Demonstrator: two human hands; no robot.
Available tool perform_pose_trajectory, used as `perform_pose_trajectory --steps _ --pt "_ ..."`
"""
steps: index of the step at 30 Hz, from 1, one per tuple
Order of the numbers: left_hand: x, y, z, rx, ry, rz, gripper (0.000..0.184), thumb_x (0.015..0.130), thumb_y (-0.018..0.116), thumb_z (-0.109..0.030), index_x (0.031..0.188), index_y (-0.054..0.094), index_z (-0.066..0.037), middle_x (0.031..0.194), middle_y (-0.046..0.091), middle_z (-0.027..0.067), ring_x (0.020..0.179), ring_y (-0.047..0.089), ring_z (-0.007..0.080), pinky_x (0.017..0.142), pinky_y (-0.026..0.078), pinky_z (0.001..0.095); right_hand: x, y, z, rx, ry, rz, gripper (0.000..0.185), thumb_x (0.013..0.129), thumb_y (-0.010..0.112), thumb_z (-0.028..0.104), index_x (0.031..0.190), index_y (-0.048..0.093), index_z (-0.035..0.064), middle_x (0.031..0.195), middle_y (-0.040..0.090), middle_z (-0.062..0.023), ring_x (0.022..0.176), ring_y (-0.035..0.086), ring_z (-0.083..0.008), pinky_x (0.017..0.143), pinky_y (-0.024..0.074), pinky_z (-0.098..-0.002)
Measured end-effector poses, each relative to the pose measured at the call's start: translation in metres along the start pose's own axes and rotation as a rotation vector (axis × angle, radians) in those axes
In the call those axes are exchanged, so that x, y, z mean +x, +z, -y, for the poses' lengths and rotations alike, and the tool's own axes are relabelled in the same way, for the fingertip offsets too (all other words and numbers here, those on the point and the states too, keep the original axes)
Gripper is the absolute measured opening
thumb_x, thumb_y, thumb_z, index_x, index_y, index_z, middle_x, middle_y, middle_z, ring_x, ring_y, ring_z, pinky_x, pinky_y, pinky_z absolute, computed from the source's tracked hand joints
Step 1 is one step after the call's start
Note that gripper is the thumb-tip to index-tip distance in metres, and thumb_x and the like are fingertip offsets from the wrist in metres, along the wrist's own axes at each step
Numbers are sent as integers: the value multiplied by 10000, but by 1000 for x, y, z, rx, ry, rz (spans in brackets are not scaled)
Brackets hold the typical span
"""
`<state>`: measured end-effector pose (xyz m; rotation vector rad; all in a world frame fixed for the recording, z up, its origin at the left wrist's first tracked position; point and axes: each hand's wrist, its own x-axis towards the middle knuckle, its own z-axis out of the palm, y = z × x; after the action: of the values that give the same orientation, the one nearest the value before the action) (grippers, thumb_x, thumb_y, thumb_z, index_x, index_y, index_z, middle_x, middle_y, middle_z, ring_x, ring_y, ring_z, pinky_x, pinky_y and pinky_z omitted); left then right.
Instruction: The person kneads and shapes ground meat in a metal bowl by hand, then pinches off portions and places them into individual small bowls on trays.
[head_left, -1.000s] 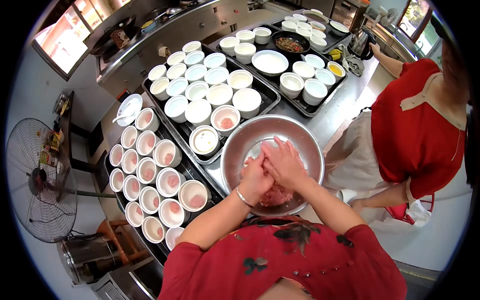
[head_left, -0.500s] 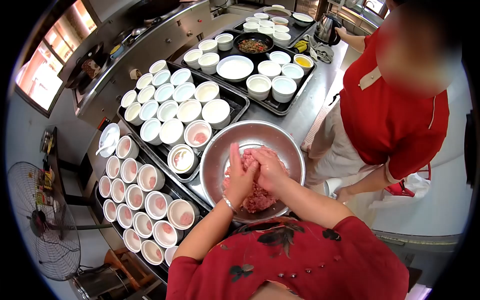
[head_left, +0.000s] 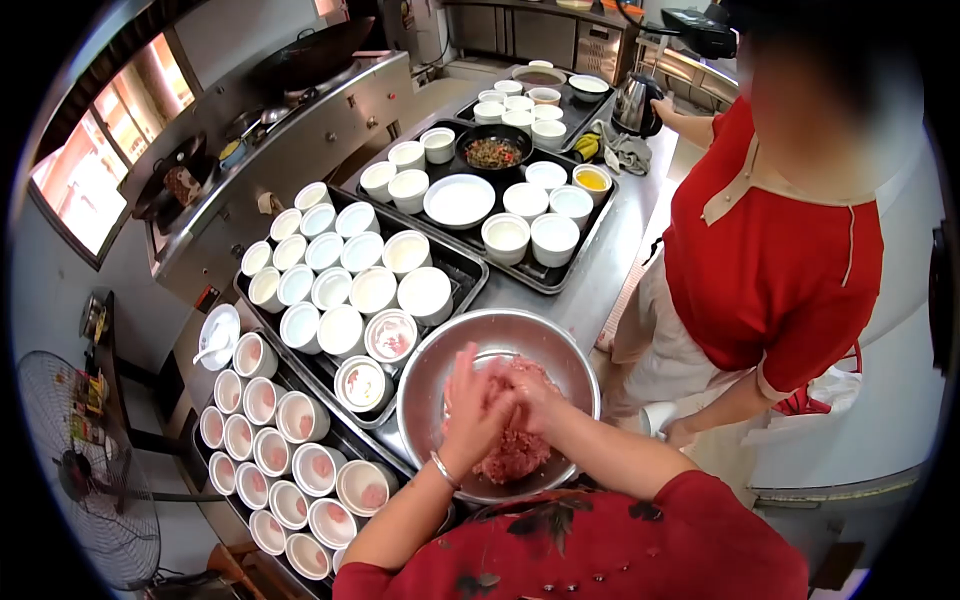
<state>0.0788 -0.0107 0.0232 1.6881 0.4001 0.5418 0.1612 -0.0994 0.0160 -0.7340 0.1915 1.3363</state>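
Over a wide steel bowl [head_left: 420,345] my left hand [head_left: 472,405] and my right hand [head_left: 532,402] are pressed palm to palm. The left fingers point upward and look blurred, while the right hand is cupped against them. Whatever lies between the palms is hidden. Below them, in the bowl, sits a mound of pink minced meat [head_left: 515,455]. Beside the bowl, on the left, several white ramekins [head_left: 362,487] with small lumps of pink meat inside stand tilted toward me. Two more, a ramekin [head_left: 390,335] and its neighbour [head_left: 362,382], hold pinkish residue or meat.
Black trays [head_left: 462,265] carry many white cups. Farther back are a white plate [head_left: 459,201], a dark bowl of chopped food [head_left: 493,152] and a cup of yellow liquid [head_left: 592,181]. At right, a co-worker in a red shirt [head_left: 780,270] grips a kettle [head_left: 637,105].
The view has tilted, so the bowl and my hands sit lower in the picture. My hands stay pressed together, and the left fingers are now blurred by motion.
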Motion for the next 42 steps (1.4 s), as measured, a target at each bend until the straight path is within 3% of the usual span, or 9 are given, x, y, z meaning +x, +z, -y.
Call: perform_pose_trajectory --steps 1,2,5,8,14,18,23,34,42 --pt "-9 -3 0 215 116 -62 339 825 484 -238 1115 460 -62 1223 366 124 1032 460 235 886 341 321 2 -1 -3 -156 -99 6 247 858 436 260 860 555 43 782 598 -59 712 569 -159 639 462 -279" --pt "-10 0 -34 -554 -274 -144 383 847 439 -351 1094 462 -59 1165 421 126 1034 460 238 891 344 333 4 4 -2 -311 -195 18 240 849 452 281 840 548 61 796 599 -48 699 560 -152 603 451 -261" --pt "-6 -16 -7 -1069 -864 -91 483 861 316 -453 1083 423 -38 1095 477 127 1066 424 258 909 331 395 7 16 -8 -1270 -663 -62 284 843 437 273 932 526 18 847 583 -109 780 551 -257 706 439 -334" --pt "3 -13 -10 -1426 -779 -67 428 879 316 -413 996 458 -26 977 521 111 919 501 224 842 389 359 6 20 -8 -1882 -1168 113 332 844 420 293 991 502 7 954 541 -153 938 490 -309 845 369 -373" --pt "77 -44 79 -1336 -450 197 230 858 440 -214 934 471 1 707 543 81 603 499 165 617 427 270 2 1 30 -961 -680 -205 394 842 449 281 1142 452 25 1082 518 -153 971 511 -261 822 396 -330" --pt "149 -66 61 -231 -266 -167 139 775 488 -77 869 539 12 576 496 74 578 501 202 564 423 277 -16 -36 43 -1583 -425 -270 426 773 533 282 1106 482 21 953 559 -166 899 532 -299 780 420 -331" --pt "176 -76 95 887 102 57 304 696 530 -98 991 553 -27 1027 511 202 936 502 308 804 402 362 -12 -55 32 -1821 -401 -287 479 740 561 326 1098 484 18 991 517 -201 921 506 -350 804 407 -374" --pt "72 -62 5 -217 -366 48 294 771 528 -115 1042 507 -2 991 523 77 896 489 151 783 368 219 69 -24 38 -2034 30 -341 471 628 622 422 933 593 64 853 594 -177 801 569 -302 720 439 -354" --pt "2 -50 24 -824 -605 112 235 834 472 -193 1005 505 -35 984 540 72 923 508 185 801 401 301 11 3 32 -1987 -223 248 324 658 606 269 906 573 63 901 589 -149 825 565 -304 730 436 -383"
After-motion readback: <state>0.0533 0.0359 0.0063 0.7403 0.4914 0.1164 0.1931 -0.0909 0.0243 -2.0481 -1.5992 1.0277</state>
